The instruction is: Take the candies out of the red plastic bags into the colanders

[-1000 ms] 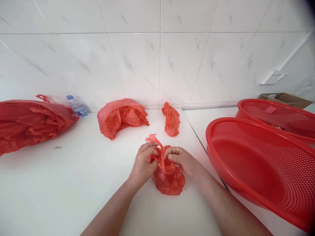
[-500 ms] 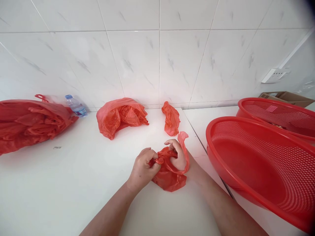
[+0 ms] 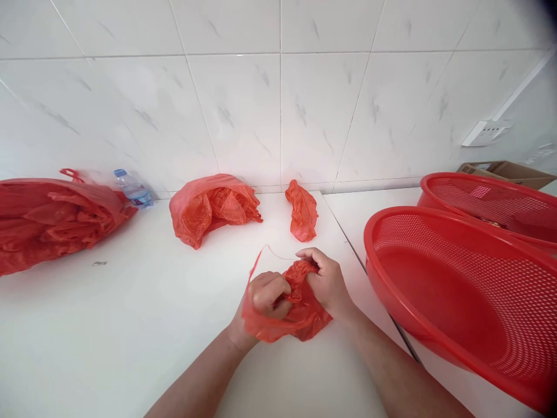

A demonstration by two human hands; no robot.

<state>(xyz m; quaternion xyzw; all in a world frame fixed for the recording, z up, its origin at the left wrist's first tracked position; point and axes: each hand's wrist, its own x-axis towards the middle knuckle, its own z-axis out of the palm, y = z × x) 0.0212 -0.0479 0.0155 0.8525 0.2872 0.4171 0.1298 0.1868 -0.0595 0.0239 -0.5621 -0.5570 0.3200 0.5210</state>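
Note:
Both of my hands grip a crumpled red plastic bag (image 3: 300,313) above the white table. The fingers of my left hand (image 3: 267,293) are curled closed on its bunched middle, and thin red film is draped over that hand and wrist. My right hand (image 3: 328,281) pinches the gathered part from the other side, its index finger stretched forward. A thin strand of the bag rises in an arc between the hands. Beyond them lies a small folded red plastic bag (image 3: 302,212). Farther left sits a larger bundle of red plastic bags (image 3: 191,217).
A big red bag stuffed with bags (image 3: 52,226) lies at the left, beside a water bottle (image 3: 134,188) leaning near the wall. Red perforated baskets (image 3: 435,284) stand at the right, with a cardboard box (image 3: 513,171) behind. A seam (image 3: 348,241) runs between two tabletops.
The bag's loop has come off my right wrist, and film now hangs over my left hand. My right hand has turned, with its fingers on the gathered middle.

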